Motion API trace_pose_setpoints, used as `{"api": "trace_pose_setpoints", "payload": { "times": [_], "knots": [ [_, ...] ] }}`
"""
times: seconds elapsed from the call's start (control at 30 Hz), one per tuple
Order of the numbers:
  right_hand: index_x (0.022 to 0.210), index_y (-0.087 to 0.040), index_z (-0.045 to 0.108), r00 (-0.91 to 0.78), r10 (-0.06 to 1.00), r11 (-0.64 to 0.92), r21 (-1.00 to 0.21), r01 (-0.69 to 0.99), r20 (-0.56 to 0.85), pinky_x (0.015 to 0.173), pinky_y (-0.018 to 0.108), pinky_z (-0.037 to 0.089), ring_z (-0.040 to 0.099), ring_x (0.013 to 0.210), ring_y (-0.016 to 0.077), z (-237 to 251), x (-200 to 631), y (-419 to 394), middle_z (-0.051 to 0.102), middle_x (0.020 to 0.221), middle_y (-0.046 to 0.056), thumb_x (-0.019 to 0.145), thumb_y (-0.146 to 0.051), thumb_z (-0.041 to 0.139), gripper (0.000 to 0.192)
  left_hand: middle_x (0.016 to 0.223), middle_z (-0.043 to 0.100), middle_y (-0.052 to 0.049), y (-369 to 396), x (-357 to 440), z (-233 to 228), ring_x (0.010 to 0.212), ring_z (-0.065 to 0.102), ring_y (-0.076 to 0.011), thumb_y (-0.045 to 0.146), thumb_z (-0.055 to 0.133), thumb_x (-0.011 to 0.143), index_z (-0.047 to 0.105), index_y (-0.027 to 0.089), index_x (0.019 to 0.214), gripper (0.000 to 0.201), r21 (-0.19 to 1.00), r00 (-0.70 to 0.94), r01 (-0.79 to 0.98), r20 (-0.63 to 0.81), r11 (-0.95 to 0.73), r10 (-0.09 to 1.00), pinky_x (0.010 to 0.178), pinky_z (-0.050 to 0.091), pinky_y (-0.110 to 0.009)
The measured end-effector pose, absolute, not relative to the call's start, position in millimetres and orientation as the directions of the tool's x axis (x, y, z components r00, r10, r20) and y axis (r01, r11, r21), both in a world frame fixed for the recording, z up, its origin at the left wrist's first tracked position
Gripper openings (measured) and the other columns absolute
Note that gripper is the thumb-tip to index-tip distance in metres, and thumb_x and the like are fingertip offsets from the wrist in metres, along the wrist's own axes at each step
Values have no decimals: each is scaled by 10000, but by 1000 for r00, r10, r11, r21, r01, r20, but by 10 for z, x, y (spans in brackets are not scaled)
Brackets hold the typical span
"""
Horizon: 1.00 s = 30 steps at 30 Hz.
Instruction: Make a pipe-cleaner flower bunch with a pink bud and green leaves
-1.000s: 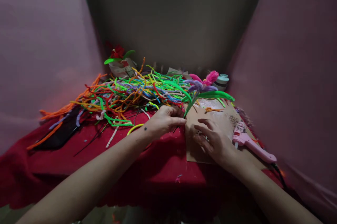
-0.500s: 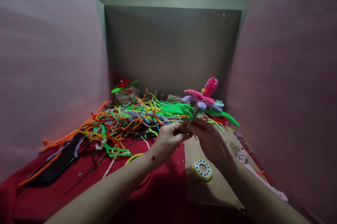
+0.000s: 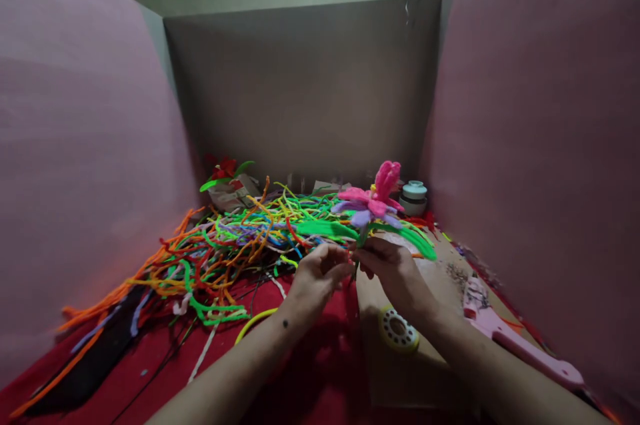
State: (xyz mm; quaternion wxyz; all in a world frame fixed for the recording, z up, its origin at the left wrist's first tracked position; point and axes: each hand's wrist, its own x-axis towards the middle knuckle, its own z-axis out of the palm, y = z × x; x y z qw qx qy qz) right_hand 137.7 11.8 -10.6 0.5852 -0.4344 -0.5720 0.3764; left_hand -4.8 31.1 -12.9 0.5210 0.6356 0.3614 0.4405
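Flower: pink and purple pipe-cleaner flower with long green leaves [image 3: 373,202] is up off the table, bloom on top, stem running down and slightly toward the person; it sits dead centre between the two hands
Right hand: right hand [image 3: 395,272] is pinched around the stem just under the leaves; it looks the closer of the two, directly below the bloom
Left hand: left hand [image 3: 315,278] meets the stem's lower end from the left, fingertips closed on it, touching the right hand's fingers
Leaves: fanned out sideways, across the stem
Below: yellow ring-shaped tape roll [image 3: 397,330] on the brown cardboard sheet [image 3: 400,378], under the right wrist
Right edge: pink glue gun [image 3: 505,338] lying flat, well apart
Left: tangled heap of multicoloured pipe cleaners [image 3: 225,245] over the red cloth [image 3: 165,372]
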Motion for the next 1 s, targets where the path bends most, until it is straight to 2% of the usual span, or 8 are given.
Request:
{"api": "trace_pose_setpoints", "payload": {
  "times": [0.13,0.3,0.4,0.5,0.67,0.8,0.9,1.0],
  "knots": [
    [731,-167,659,-29,947,317,-946,-62,319,515,243,307,397,560,105,-145,1365,104,511,603,-24,767,-287,604,137,559,505,51,367,-97,-120,385,392,-38,323,639,713,582,137,813,218,985,319,-117,162,-130,934,374,297,-170],
    [869,-184,677,-172,937,234,-912,-338,305,681,278,411,506,670,121,-197,1308,78,608,759,11,800,-260,594,131,538,508,42,405,-167,-126,398,384,-34,315,657,707,599,125,759,205,960,276,-261,178,-105,944,376,290,-161],
    [857,-194,660,-259,929,109,-862,-495,266,612,291,443,546,609,124,-241,1271,74,621,748,11,779,-297,627,133,558,528,40,382,-201,-70,388,384,-32,316,659,710,592,131,762,203,945,228,-295,214,-142,950,372,289,-166],
    [853,-194,644,-274,933,30,-810,-586,232,567,286,456,569,576,131,-284,1251,78,618,688,2,740,-308,673,163,554,518,38,358,-200,-44,394,380,-36,330,652,720,594,128,774,217,950,223,-273,215,-151,951,372,281,-169],
    [829,-177,615,-242,957,-24,-784,-620,163,484,216,393,523,534,99,-279,1231,54,593,638,-7,708,-270,704,177,561,515,19,362,-143,-133,443,396,-55,335,608,767,604,125,779,211,961,335,-227,230,-159,914,413,297,-187],
    [748,-175,561,-249,961,-57,-803,-594,116,438,197,318,453,475,74,-258,1193,13,543,593,-29,693,-282,713,194,576,510,20,362,-132,-168,497,432,-68,318,616,766,595,137,718,189,924,291,-322,306,-208,907,469,337,-201],
    [693,-173,524,-239,962,-9,-861,-508,131,415,206,264,392,430,65,-271,1169,0,494,545,-41,733,-314,665,203,553,518,30,370,-128,-162,472,426,-64,257,665,720,608,138,760,138,901,265,-391,304,-187,915,448,327,-196],
    [655,-161,515,-229,963,50,-930,-364,141,426,223,251,378,432,71,-288,1168,-12,469,525,-33,810,-349,555,247,546,540,33,403,-124,-165,429,420,-56,259,690,692,613,139,787,172,885,245,-447,265,-135,933,409,316,-188]
  ]
}}
